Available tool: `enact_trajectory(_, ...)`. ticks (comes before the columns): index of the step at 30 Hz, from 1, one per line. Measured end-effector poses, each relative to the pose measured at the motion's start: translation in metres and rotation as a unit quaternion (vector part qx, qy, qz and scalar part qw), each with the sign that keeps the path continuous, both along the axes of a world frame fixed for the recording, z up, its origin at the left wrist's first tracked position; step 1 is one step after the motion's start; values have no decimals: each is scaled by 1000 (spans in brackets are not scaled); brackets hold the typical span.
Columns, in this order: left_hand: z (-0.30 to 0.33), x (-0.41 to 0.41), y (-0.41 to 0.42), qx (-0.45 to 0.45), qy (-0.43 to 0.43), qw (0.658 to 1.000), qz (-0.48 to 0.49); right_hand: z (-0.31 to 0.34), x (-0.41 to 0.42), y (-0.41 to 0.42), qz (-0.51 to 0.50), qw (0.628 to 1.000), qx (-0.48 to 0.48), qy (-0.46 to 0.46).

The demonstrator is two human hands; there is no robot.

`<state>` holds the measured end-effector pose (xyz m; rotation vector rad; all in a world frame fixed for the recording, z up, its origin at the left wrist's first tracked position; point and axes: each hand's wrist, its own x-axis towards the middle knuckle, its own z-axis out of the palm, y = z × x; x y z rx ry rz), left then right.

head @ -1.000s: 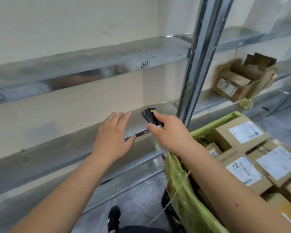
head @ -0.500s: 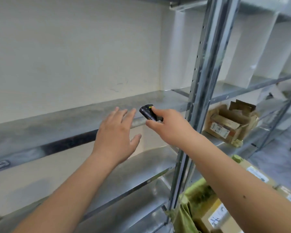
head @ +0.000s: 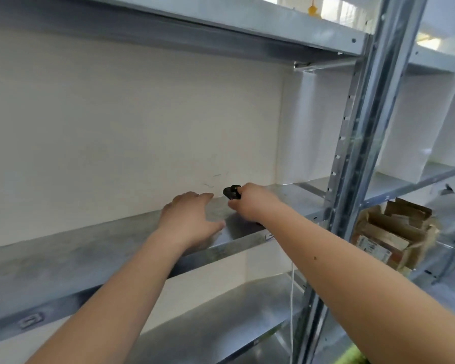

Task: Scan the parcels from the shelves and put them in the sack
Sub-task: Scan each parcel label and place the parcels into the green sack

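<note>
My right hand (head: 252,203) grips a small black scanner (head: 231,192), held over the middle metal shelf (head: 76,258) near the wall. My left hand (head: 192,222) hovers just left of it above the same shelf, palm down, fingers spread, holding nothing. No parcel lies on this shelf where the hands are. A torn brown cardboard parcel (head: 394,232) with a label sits on a shelf in the bay to the right. A sliver of the green sack (head: 352,355) shows at the bottom edge.
A grey steel upright (head: 357,166) divides the two bays, right of my right arm. Another shelf (head: 221,14) runs overhead and a lower one (head: 234,311) below. A white cord (head: 291,306) hangs down by the upright.
My view has swung upward from the sack of parcels to the higher shelves. Both hands have risen together from the lower shelf to the middle one, the scanner still in my right hand.
</note>
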<state>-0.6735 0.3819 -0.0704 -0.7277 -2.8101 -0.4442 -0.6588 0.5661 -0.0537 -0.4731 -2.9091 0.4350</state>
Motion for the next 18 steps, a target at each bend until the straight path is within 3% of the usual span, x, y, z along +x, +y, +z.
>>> enact_trajectory(5,3,-19,-4,-5,0,1000,-8,-13,-32,-4,-33,995,85,-34)
enact_trajectory(15,1,-27,7,-16,-20,999,-40,-32,-48,25,-117,981,144,-58)
enact_trajectory(18,1,-28,11,-18,-25,999,-41,-30,-52,34,-119,984,116,-64)
